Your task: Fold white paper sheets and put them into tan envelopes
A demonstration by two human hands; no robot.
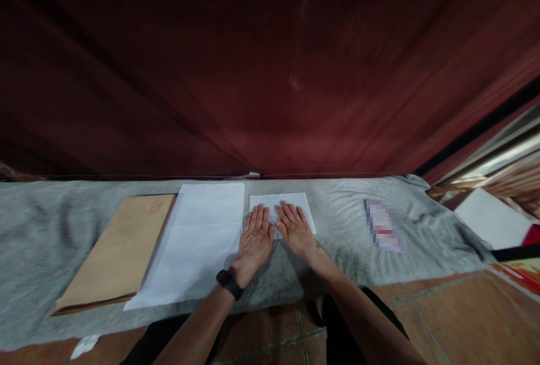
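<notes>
Small white sheet: lies flat point(272, 201) on the grey cloth point(337, 230), just right of the larger white paper point(206, 235); whether it is folded or one layer cannot be told.
Left hand: palm down point(256, 238) on the sheet's left part, fingers straight and nearly together, gripping nothing; a dark wristband point(230, 284) sits behind it.
Right hand: palm down point(296, 231) on the sheet's right part, fingers a little spread, likewise gripping nothing.
Sheet's weight and stiffness: probably very light and limp, easy to crease or tear, and apt to slide under uneven pressure.
Cloth beneath: looks soft and rumpled, so it likely gives under pressing.
Sheet's edges: the bare far edge and right corners seem the best places to pinch, with thumb and forefinger.
Brown envelope: rests point(120, 247) left of the larger paper, probably stiffer.
</notes>
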